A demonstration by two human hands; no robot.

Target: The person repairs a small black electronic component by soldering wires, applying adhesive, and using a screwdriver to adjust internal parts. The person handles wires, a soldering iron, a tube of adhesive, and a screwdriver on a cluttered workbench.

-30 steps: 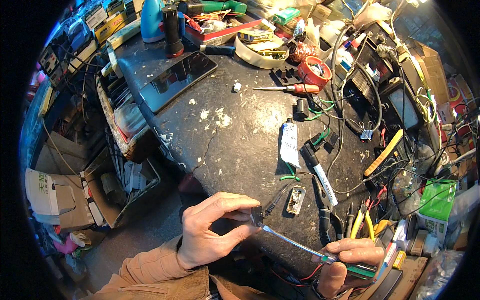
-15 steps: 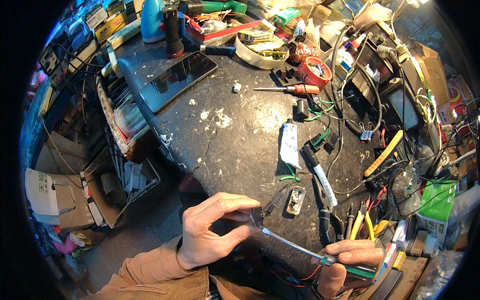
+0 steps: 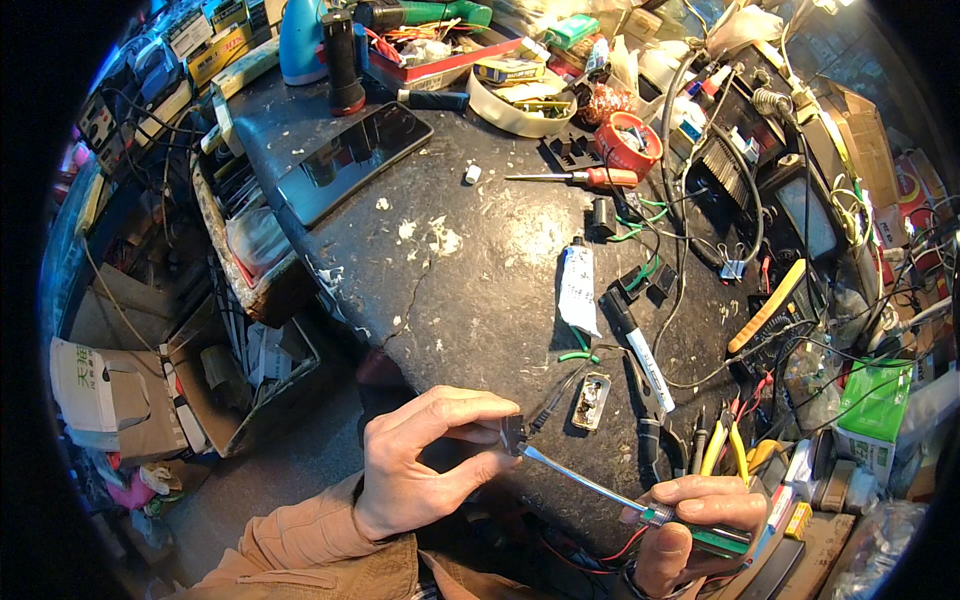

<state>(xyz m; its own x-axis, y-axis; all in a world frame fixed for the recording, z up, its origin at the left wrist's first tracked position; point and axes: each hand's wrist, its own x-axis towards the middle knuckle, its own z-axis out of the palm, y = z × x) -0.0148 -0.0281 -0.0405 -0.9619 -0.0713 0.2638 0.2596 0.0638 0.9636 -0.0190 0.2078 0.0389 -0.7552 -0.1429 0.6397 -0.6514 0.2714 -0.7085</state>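
Observation:
Between the thumb and fingers of my left hand (image 3: 425, 455) is pinched a small black plastic block (image 3: 513, 434), its details too small to make out. My right hand (image 3: 695, 525) is wrapped round the green handle of a screwdriver (image 3: 585, 484). The screwdriver's long metal shaft slants up to the left, and its tip meets the block's lower right edge. A short black strain-relief cable (image 3: 548, 408) lies just beyond the block. Right of that, a small open metal-and-white case (image 3: 592, 402) with dark residue inside rests on the dark worktable (image 3: 480, 300).
A white tube (image 3: 578, 290), a marker (image 3: 650, 370) and pliers (image 3: 640, 400) lie beyond my right hand. Farther off are a red-handled screwdriver (image 3: 600, 178), a phone (image 3: 355, 163) and a round tray (image 3: 520, 120). Cables and yellow-handled cutters (image 3: 715, 448) crowd the right side.
The screwdriver's handle has turned slightly in my right hand, and its tip remains against the black block. My left hand has stayed in place.

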